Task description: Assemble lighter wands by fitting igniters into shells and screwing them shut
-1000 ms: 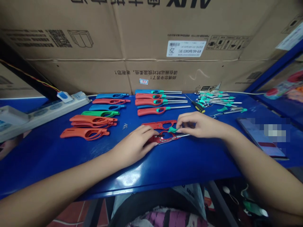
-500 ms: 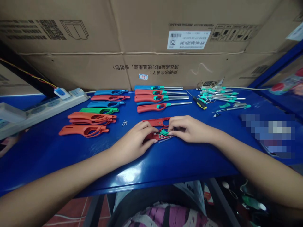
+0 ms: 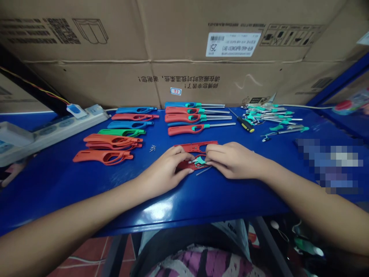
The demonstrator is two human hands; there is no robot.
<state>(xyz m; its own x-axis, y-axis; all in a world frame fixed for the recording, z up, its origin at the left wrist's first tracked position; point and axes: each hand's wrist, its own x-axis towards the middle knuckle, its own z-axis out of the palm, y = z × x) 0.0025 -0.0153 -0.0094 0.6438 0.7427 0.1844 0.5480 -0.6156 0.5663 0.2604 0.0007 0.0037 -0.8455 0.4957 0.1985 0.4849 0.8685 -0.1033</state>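
Note:
Between my hands lies a red lighter shell half (image 3: 184,166) with a teal trigger (image 3: 200,160) and thin wires in it. My left hand (image 3: 176,163) pinches the left end of this shell half. The fingers of my right hand (image 3: 223,159) are closed at the teal trigger's right side; their tips are partly hidden. Just behind, a second red shell half (image 3: 196,147) rests on the blue table. A thin metal rod (image 3: 203,171) lies in front of the worked shell, close to my right fingers.
Empty coloured lighter shells (image 3: 103,157) lie at left, near small screws (image 3: 152,148) and a power strip (image 3: 66,125). Lighters with metal tubes (image 3: 188,129) lie behind my hands. A screwdriver (image 3: 245,124) and a pile of trigger-and-tube parts (image 3: 271,114) are at the back right.
My right hand has shifted slightly right and down, uncovering more of the rear shell half and the teal trigger. My left hand keeps its grip. The view has shifted a little.

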